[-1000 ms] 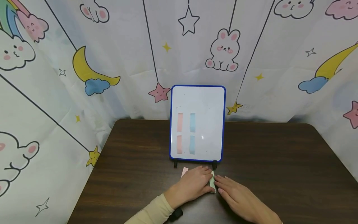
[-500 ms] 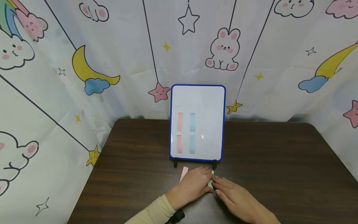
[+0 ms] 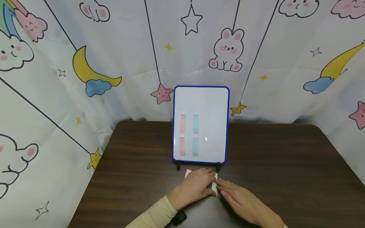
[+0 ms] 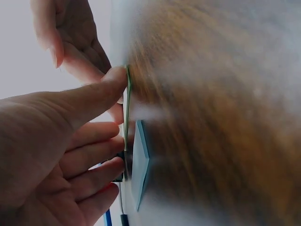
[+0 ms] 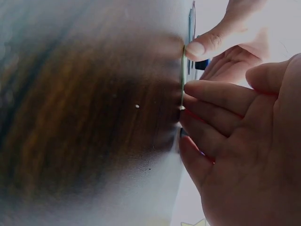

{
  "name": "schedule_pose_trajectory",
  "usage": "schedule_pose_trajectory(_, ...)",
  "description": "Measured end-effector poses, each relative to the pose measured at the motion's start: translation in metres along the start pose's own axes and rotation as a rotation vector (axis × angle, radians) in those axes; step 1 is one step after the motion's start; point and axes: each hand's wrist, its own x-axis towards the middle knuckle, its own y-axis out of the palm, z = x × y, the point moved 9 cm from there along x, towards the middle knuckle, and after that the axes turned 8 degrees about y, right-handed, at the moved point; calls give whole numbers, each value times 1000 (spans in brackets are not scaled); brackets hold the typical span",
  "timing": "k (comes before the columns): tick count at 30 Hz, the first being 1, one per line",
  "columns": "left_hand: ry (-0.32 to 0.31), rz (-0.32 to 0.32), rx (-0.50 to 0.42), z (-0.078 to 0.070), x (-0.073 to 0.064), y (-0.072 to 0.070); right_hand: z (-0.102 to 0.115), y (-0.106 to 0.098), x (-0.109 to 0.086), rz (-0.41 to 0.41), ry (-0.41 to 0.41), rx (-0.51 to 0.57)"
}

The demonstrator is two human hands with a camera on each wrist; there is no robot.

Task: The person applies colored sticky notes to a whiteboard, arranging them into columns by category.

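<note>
On the dark table lies a strip-shaped pale green sticky note pad (image 3: 214, 186) between the two hands. My left hand (image 3: 194, 186) reaches over from the left, its thumb resting on the near end of the green pad and its fingertips down by the far end. My right hand (image 3: 242, 199) lies at the right, straight fingertips against the pad's right edge. In the left wrist view a blue sticky note pad (image 4: 139, 165) shows under the left fingers; the head view hides it. A pink sticky note pad (image 3: 187, 173) pokes out left of the left hand.
A blue-framed whiteboard (image 3: 214, 123) stands behind the hands on black feet (image 3: 218, 167). Two pink strips (image 3: 182, 146) and two blue strips (image 3: 195, 146) are stuck on its left half. A black object (image 3: 179, 218) sits by the left sleeve. A printed curtain (image 3: 128, 47) hangs behind.
The right fingertips have shifted slightly left, and the green pad has moved left with them. It was tilted a second ago and now lies straighter. The left hand stays nearly in place.
</note>
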Motion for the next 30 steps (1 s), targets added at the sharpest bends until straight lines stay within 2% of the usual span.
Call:
schedule_pose_trajectory(10,-19,-18,-9,1,2,3,-3,-4,1,3,29,19)
schedule_pose_trajectory(20,-43,-14,12,3,3,1,-2,-17,-4,-94,6,-25)
schedule_pose_trajectory(30,-28,-11,-20,3,2,2,3,-19,-6,-120,-21,-3)
